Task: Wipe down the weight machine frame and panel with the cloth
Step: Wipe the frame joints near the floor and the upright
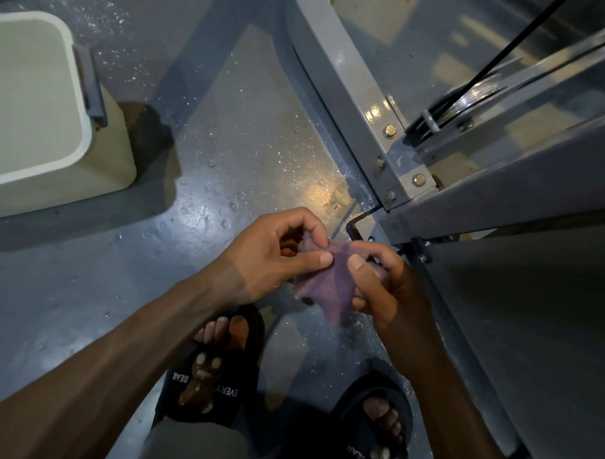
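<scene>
A small purple cloth hangs between both hands over the grey floor. My left hand pinches its upper left edge between thumb and fingers. My right hand pinches the cloth's right side with the thumb on top. The grey weight machine frame runs diagonally just above and right of the hands, with bolts at a bracket. A large grey panel fills the right side, close to my right hand. Neither hand touches the machine.
A cream plastic bin with a grey handle stands on the floor at the left. A black cable and pulley sit inside the frame at the upper right. My feet in black slides stand below the hands on the wet, speckled floor.
</scene>
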A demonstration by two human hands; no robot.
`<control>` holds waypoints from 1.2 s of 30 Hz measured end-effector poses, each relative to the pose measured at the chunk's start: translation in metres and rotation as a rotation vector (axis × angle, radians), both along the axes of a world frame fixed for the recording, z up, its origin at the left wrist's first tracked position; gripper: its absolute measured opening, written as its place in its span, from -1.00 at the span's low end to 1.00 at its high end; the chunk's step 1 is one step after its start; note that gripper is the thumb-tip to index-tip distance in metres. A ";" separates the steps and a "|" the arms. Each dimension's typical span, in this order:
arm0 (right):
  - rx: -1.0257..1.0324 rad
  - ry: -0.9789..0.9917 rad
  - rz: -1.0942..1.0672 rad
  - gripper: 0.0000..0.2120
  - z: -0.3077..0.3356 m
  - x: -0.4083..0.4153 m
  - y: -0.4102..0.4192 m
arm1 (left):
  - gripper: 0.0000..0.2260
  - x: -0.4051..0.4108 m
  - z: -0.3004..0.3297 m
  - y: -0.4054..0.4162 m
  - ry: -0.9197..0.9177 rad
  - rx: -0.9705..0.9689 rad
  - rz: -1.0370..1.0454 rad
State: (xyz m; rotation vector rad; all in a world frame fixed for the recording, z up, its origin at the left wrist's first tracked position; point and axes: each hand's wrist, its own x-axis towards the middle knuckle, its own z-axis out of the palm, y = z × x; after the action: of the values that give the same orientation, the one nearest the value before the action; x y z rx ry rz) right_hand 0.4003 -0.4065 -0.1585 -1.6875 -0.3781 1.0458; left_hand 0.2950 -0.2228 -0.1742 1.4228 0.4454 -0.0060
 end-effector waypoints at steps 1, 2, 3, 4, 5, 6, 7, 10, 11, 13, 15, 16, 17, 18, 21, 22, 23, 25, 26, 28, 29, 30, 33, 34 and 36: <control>-0.016 -0.026 -0.003 -0.72 0.000 0.000 0.001 | -0.83 0.001 0.002 0.001 0.003 0.016 -0.022; -0.033 -0.063 -0.015 -0.70 0.000 0.000 0.001 | -0.85 0.001 0.003 0.003 0.007 0.033 -0.040; -0.046 -0.107 -0.027 -0.68 -0.001 0.000 0.002 | -0.86 0.002 0.005 0.004 0.010 0.053 -0.060; -0.057 -0.149 -0.036 -0.67 -0.002 -0.001 0.002 | -0.88 0.002 0.005 0.005 0.009 0.068 -0.078; -0.067 -0.181 -0.045 -0.70 -0.002 -0.002 0.003 | -0.89 0.002 0.006 0.005 0.004 0.071 -0.089; -0.066 -0.204 -0.059 -0.74 -0.002 -0.004 0.005 | -0.89 0.002 0.005 0.005 0.000 0.060 -0.081; -0.053 -0.215 -0.079 -0.78 0.000 -0.005 0.007 | -0.87 0.003 0.004 0.003 0.006 0.026 -0.056; -0.023 -0.205 -0.162 -0.88 0.002 -0.008 0.010 | -0.65 0.004 0.001 -0.007 0.130 -0.196 0.009; -0.022 -0.196 -0.184 -0.86 0.002 -0.009 0.010 | -0.58 0.004 0.000 -0.011 0.174 -0.265 -0.012; -0.036 -0.184 -0.210 -0.77 0.001 -0.008 0.009 | -0.51 0.000 -0.003 -0.020 0.190 -0.331 -0.022; -0.055 -0.078 -0.211 -0.66 -0.003 -0.006 0.007 | -0.47 -0.003 -0.006 -0.022 0.176 -0.374 0.094; -0.060 0.018 -0.206 -0.58 -0.006 -0.006 0.005 | -0.45 -0.006 -0.009 -0.021 0.175 -0.381 0.143; -0.060 0.089 -0.204 -0.49 -0.009 -0.007 0.003 | -0.43 -0.007 -0.010 -0.020 0.169 -0.371 0.154; -0.054 0.122 -0.205 -0.42 -0.012 -0.007 0.000 | -0.42 -0.009 -0.012 -0.019 0.160 -0.340 0.140; -0.011 0.166 -0.186 -0.33 -0.017 -0.005 -0.003 | -0.53 -0.012 -0.014 -0.015 0.106 -0.195 0.117; 0.009 0.198 -0.166 -0.34 -0.016 -0.004 -0.003 | -0.60 -0.013 -0.015 -0.014 0.087 -0.173 0.121; 0.027 0.220 -0.147 -0.36 -0.017 -0.003 -0.004 | -0.66 -0.014 -0.016 -0.014 0.075 -0.183 0.113; 0.015 0.137 -0.083 -0.40 -0.018 -0.003 -0.004 | -0.68 -0.015 -0.017 -0.013 0.076 -0.178 0.055; -0.028 0.044 -0.045 -0.40 -0.017 -0.004 -0.004 | -0.67 -0.015 -0.017 -0.012 0.083 -0.139 0.025; -0.119 -0.091 0.005 -0.42 -0.019 -0.008 -0.003 | -0.64 -0.015 -0.015 -0.012 0.111 -0.062 -0.021; -0.147 -0.119 0.008 -0.45 -0.021 -0.009 -0.002 | -0.63 -0.014 -0.015 -0.011 0.129 -0.005 -0.046; -0.165 -0.149 0.015 -0.49 -0.022 -0.011 -0.001 | -0.64 -0.013 -0.015 -0.011 0.148 0.083 -0.072; -0.228 -0.293 0.055 -0.67 -0.026 -0.014 0.001 | -0.73 -0.009 -0.023 -0.009 0.226 0.300 -0.162; -0.245 -0.326 0.054 -0.75 -0.029 -0.015 0.002 | -0.77 -0.008 -0.025 -0.009 0.256 0.303 -0.189; -0.274 -0.370 0.046 -0.77 -0.034 -0.015 0.001 | -0.83 -0.005 -0.028 -0.010 0.286 0.301 -0.234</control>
State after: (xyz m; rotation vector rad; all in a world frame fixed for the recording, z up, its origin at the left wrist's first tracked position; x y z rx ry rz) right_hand 0.3848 -0.4059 -0.1925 -2.1361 -0.5314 0.8437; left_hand 0.2902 -0.2327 -0.2023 1.7738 0.5280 -0.3478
